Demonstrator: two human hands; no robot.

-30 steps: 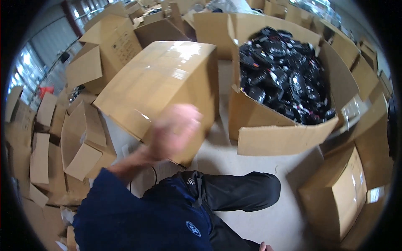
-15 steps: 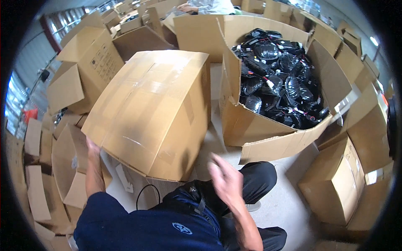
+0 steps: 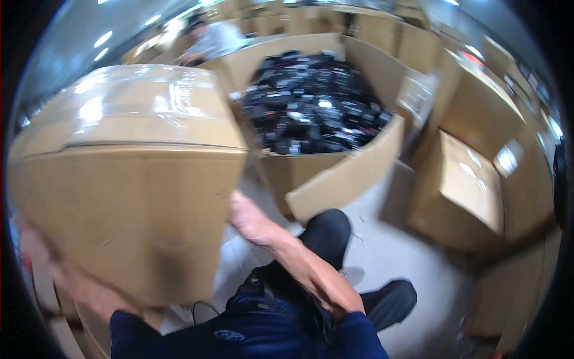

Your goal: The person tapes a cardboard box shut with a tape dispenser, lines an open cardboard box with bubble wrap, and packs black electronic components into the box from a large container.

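A large closed cardboard box (image 3: 128,221) stands in front of me at the left, with clear tape along its top. It is held between my two hands. Blurred at the picture's edge, my left hand (image 3: 37,245) presses on the box's left side, its fingers partly hidden. My right hand (image 3: 248,220) grips the right side, with the fingertips out of sight behind the box. Beyond my right hand stands an open cardboard carton (image 3: 365,182), heaped with black plastic-wrapped parts (image 3: 314,102) that have small light-coloured bits among them.
Another carton (image 3: 472,185) sits on the floor at the right, near taller cardboard walls. At the far left back a person (image 3: 218,40) in light clothing bends over. Several more cartons fill the background. Grey floor (image 3: 382,239) shows between my legs and the right-hand carton.
My right hand has moved left onto the box's right side. The box now looks more upright, its side facing me and nearer. The view has swung, and the filled carton appears further left.
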